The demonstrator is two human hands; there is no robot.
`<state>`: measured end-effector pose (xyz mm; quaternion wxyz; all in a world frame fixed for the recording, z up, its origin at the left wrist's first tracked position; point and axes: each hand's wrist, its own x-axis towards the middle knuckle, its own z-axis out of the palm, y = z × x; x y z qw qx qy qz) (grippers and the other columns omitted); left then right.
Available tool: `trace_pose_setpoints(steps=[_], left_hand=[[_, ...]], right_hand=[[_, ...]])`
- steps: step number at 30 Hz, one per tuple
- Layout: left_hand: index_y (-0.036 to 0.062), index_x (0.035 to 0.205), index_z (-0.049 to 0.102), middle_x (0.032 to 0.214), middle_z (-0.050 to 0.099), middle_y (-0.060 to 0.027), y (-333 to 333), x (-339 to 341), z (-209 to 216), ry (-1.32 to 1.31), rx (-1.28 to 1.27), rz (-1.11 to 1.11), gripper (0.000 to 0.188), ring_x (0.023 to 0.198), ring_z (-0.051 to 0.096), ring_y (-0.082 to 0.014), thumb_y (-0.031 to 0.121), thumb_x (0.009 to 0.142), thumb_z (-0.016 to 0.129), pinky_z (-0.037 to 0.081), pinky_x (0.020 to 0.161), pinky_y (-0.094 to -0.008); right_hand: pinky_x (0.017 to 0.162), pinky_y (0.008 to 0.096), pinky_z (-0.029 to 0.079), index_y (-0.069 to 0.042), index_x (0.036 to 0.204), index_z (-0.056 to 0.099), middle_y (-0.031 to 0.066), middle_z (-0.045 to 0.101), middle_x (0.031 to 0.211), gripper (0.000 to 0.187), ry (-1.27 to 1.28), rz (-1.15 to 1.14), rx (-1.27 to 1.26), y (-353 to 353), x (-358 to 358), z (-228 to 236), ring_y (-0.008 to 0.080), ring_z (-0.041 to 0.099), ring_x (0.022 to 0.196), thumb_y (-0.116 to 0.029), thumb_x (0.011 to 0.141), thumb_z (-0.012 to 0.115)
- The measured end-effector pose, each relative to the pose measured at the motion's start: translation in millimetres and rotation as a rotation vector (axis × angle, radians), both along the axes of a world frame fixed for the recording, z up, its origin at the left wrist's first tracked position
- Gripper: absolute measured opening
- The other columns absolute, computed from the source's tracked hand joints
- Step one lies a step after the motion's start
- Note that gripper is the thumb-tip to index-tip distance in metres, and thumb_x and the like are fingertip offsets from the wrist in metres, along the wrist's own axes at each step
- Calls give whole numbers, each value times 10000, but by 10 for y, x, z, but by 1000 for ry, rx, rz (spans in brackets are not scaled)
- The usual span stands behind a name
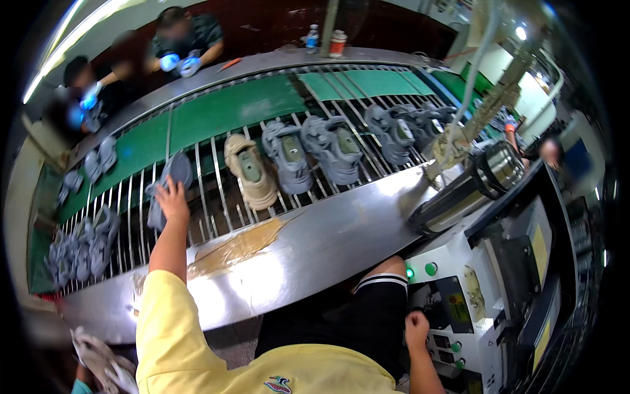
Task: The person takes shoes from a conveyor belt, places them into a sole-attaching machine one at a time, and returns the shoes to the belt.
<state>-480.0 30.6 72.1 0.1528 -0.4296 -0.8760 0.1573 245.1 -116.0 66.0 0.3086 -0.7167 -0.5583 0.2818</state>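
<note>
Left hand (pixel 173 201) reaches out, fingers spread apart over grey shoe (pixel 179 168) on metal-bar rack (pixel 219 177), left of beige shoe (pixel 252 176); right hand (pixel 417 327) low, fingers curled together beside white machine (pixel 453 251).

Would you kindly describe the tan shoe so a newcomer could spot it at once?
Find the rack of metal rods beyond the steel ledge. On it, the tan shoe sits right of the person's left hand. Its colour sets it apart from the grey shoes on either side.
</note>
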Motion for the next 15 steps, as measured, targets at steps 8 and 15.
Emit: trace_pose_setpoints(steps=[8,15], left_hand=[[322,1461,289,1558,30,-157,147,-233,-91,83,-176,204,653,1212,413,-428,218,874,558,428,894,-540],[103,1270,558,1411,377,-252,-110,-23,1186,-505,-367,-10,811,1247,460,-348,449,563,756,441,985,-408]], right_hand=[[794,453,481,20,897,653,228,653,889,230,-560,-259,-978,-2644,1723,-1493,374,629,877,-149,757,584],[818,459,482,-15,835,689,210,666,858,187,-449,-442,-284,-2236,1405,-1684,390,636,846,-148,758,584]])
